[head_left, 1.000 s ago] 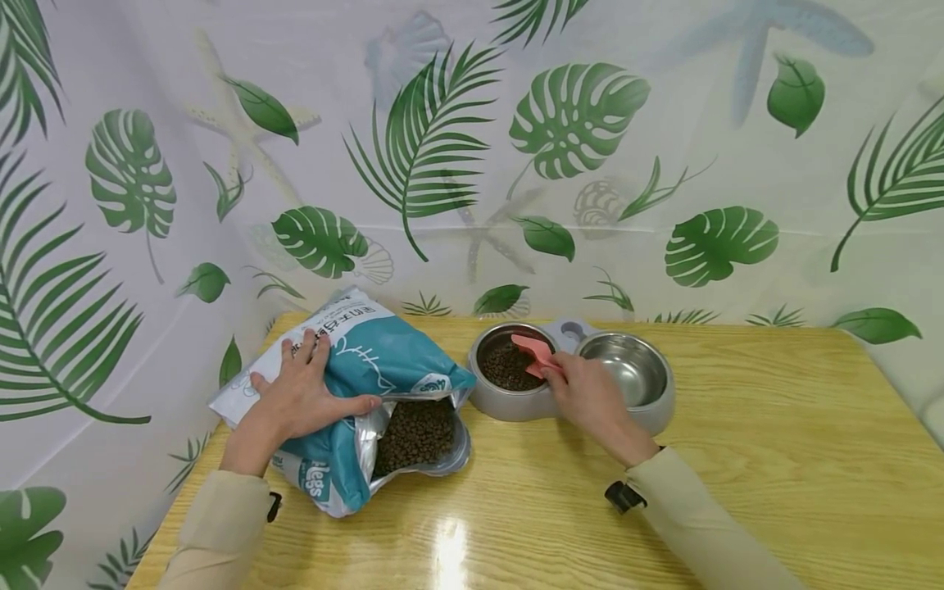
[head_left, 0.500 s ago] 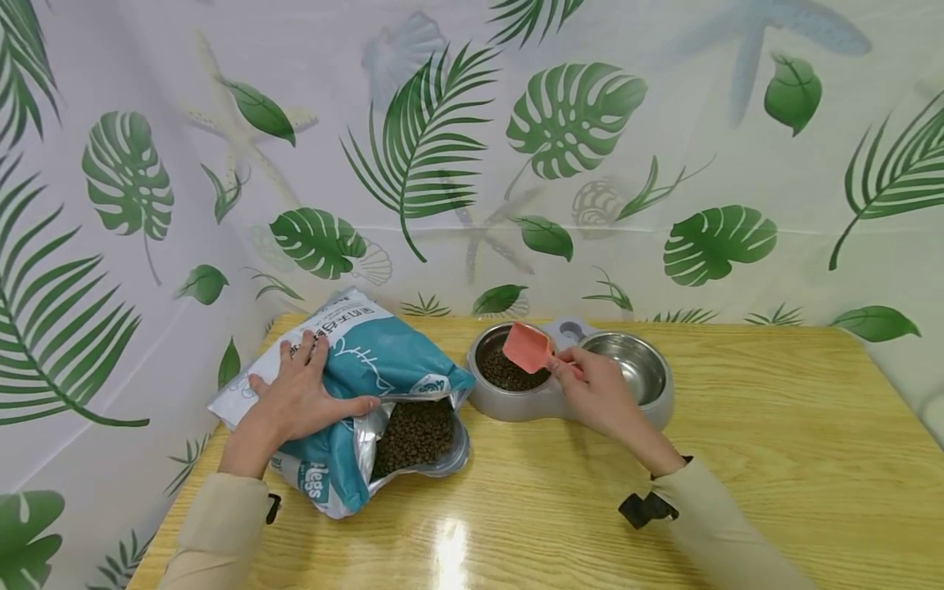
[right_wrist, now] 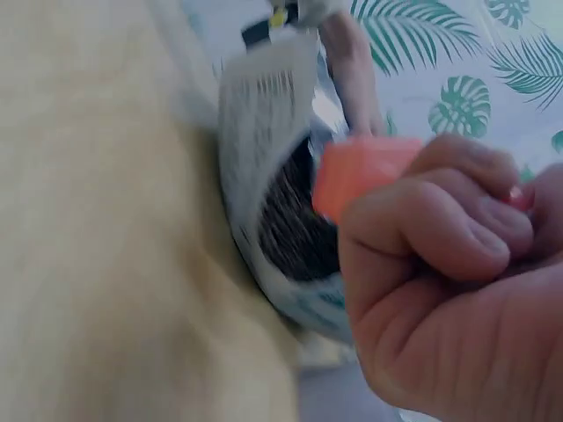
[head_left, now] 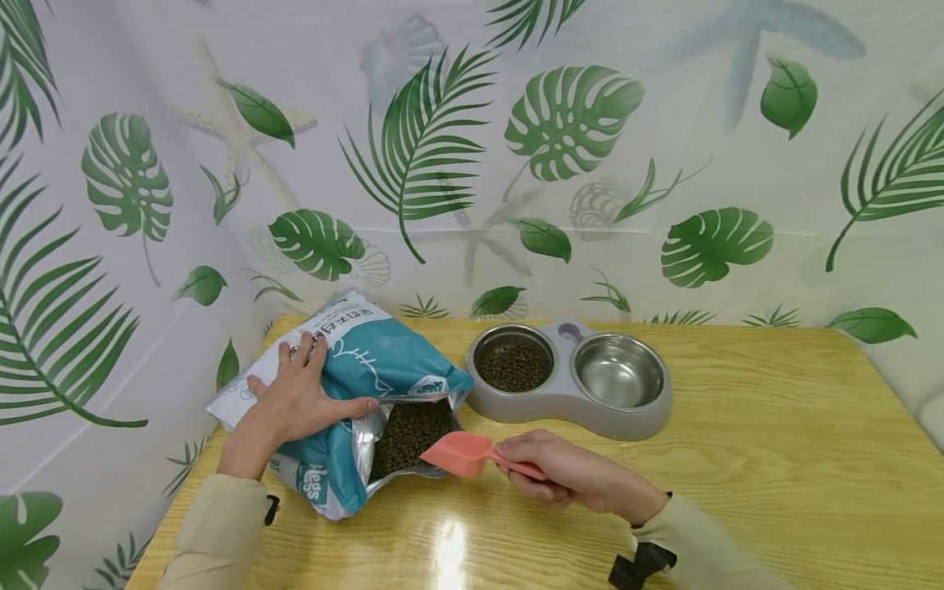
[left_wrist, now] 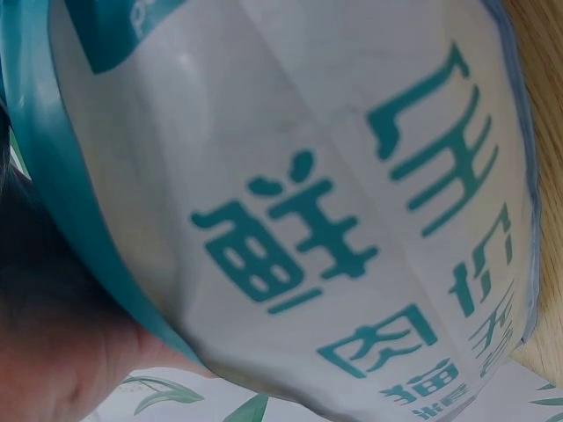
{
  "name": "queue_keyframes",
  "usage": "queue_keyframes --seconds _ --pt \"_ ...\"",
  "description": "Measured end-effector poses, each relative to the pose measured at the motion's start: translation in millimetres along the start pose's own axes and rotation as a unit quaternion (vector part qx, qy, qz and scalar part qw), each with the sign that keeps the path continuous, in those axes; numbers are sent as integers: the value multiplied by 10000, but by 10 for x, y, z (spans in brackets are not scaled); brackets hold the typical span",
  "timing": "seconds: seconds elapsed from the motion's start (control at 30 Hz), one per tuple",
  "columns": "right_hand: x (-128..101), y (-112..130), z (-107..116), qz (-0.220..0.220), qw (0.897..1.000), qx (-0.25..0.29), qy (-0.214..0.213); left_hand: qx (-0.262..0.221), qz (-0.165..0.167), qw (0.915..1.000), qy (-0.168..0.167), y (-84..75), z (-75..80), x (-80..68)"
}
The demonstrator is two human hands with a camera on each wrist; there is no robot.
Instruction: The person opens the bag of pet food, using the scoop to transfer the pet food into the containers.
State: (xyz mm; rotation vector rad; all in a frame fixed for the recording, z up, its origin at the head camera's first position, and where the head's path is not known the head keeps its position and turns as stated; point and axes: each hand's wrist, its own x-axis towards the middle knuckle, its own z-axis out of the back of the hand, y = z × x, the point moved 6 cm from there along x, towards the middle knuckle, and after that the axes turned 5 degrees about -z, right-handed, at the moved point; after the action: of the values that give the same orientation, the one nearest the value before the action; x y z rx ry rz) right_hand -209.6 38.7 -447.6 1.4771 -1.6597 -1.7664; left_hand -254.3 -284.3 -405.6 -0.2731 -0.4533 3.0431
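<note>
A teal and white bag of pet food (head_left: pixel 391 348) lies on its side on the left, its mouth agape toward the right and brown kibble (head_left: pixel 409 434) showing inside. My left hand (head_left: pixel 291 406) rests on top of it with fingers spread, thumb stretched along the edge of the opening. Bag printing fills most of the left wrist view. In my right hand (head_left: pixel 560 475) I grip a coral-pink scoop (head_left: pixel 460 455) by its handle. The scoop's tip overlaps the lower right of the bag's mouth; in the right wrist view, my fingers (right_wrist: pixel 431 207) curl around the handle.
Behind my right hand stands a grey double-bowl feeder (head_left: pixel 564 373). Its left steel bowl holds kibble (head_left: pixel 514 367), while bare metal shows in the right bowl (head_left: pixel 623 373). The wooden table (head_left: pixel 774 426) meets a leaf-printed cloth (head_left: pixel 442 270) at the back.
My right hand has drawn the scoop away from the left bowl, toward me and leftward to the bag's mouth. The left hand and bag have stayed in place.
</note>
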Motion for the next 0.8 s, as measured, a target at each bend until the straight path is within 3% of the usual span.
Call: queue_keyframes --seconds 0.07,0.2,0.3,0.37,0.43,0.53,0.67,0.8 --pt "85 -62 -133 -137 9955 783 524 17 3 10000 11 4 -6 -1" --pt "220 -111 -354 -194 9689 2014 1427 33 -4 10000 22 5 -6 -2" --pt "313 -114 -446 -148 9548 2472 1646 28 2 10000 35 6 -4 -6" --pt "375 -115 -483 -123 9518 2615 1597 31 15 10000 49 5 -4 -8" --pt "435 -125 -517 -124 9534 2648 1439 34 27 10000 64 7 -5 -10" --pt "507 -149 -539 -79 9669 2397 868 38 33 10000 76 7 -5 -12" --pt "550 -191 -511 25 9869 1593 -236 32 15 10000 64 5 0 -10" --pt "550 -207 -458 171 9927 674 -990 32 1 10000 60 6 4 -9"
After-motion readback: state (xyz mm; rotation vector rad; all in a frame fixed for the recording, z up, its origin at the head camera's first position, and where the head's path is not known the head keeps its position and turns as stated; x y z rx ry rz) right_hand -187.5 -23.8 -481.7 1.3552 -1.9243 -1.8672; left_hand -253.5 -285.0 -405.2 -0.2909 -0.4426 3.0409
